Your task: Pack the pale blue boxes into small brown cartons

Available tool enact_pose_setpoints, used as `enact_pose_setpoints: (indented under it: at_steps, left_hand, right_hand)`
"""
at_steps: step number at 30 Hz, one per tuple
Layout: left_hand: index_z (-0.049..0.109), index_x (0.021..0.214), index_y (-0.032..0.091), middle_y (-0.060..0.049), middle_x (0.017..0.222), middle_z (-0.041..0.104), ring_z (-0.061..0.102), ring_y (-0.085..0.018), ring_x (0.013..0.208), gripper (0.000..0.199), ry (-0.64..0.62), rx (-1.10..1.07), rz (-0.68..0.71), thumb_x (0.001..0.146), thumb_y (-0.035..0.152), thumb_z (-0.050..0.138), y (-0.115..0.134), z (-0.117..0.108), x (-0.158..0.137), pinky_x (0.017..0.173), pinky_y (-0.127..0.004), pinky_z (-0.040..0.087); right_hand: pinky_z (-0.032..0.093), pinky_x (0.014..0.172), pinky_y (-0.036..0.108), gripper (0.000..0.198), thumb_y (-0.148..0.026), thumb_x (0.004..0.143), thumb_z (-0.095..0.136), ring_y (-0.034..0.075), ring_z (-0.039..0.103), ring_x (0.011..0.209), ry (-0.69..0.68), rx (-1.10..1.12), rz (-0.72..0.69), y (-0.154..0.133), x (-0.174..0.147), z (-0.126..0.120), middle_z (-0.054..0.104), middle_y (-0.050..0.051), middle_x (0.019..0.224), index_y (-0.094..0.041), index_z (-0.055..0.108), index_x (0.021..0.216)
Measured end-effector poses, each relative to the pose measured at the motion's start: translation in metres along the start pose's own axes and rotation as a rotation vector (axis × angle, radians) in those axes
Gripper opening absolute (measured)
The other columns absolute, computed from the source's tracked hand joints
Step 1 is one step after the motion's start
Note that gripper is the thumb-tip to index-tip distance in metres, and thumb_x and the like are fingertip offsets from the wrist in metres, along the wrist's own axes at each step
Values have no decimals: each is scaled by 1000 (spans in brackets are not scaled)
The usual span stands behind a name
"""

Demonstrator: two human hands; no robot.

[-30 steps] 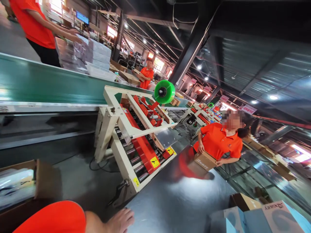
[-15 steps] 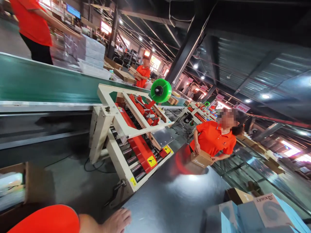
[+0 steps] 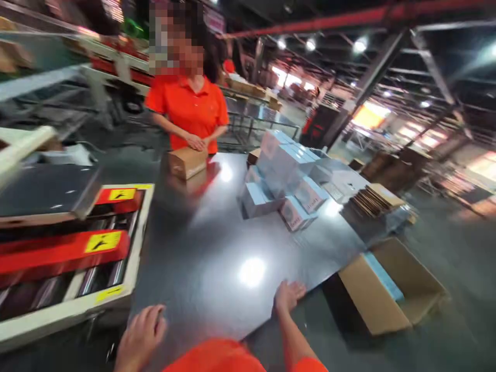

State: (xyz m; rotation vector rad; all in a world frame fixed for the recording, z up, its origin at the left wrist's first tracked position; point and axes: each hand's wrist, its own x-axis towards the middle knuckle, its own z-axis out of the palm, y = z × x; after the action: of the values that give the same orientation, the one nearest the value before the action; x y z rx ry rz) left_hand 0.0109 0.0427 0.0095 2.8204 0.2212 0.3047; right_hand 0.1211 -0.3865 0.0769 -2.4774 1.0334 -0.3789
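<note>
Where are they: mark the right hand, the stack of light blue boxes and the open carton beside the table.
right hand [image 3: 289,296], head view, on the back of the hand at the table's near edge.
light blue boxes [image 3: 284,168], head view, on the side of the pile.
open carton [image 3: 374,299], head view, on its outer side wall.

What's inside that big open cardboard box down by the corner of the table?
The open cardboard box shows one light blue flat box standing against its near wall, with bare brown cardboard beside it. That wall hides the bottom near the table, so anything lying there cannot be seen.
</note>
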Motion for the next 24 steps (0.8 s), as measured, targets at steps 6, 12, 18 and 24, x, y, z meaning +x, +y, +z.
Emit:
enact_pose_setpoints:
  at_steps: [6, 12, 18, 24]
  left_hand:
    - [63, 109, 15, -19, 108, 69, 67, -33, 96, 45, -52, 38, 27, 91, 41, 31, 1, -15, 5, 91, -46, 51]
    - [63, 108, 13, -22, 106, 69, 68, -36, 95, 45, -88, 23, 43, 90, 40, 32, 2, -21, 9, 89, -48, 52]
    - [61, 108, 15, -21, 104, 69, 68, -35, 94, 42, -64, 12, 35, 91, 40, 32, -1, -17, 10, 89, -47, 52]
    - [60, 105, 19, -19, 103, 71, 69, -36, 94, 35, -1, -47, 54, 88, 39, 37, -2, -13, 8, 91, -49, 52]
  right_hand:
    - [50, 101, 55, 68, -39, 100, 33, 40, 18, 154, 34, -11, 191, 11, 4, 15, 25, 29, 164, 2, 41, 154]
    - [48, 102, 54, 69, -39, 100, 32, 40, 16, 155, 28, 5, 194, 14, 4, 18, 23, 30, 164, 3, 40, 154]
    - [49, 102, 55, 68, -39, 101, 31, 42, 18, 154, 22, -9, 178, 15, 3, 20, 24, 31, 164, 4, 40, 153]
    - [49, 101, 58, 71, -41, 100, 28, 43, 15, 155, 25, -4, 162, 20, 2, 24, 22, 32, 164, 4, 39, 154]
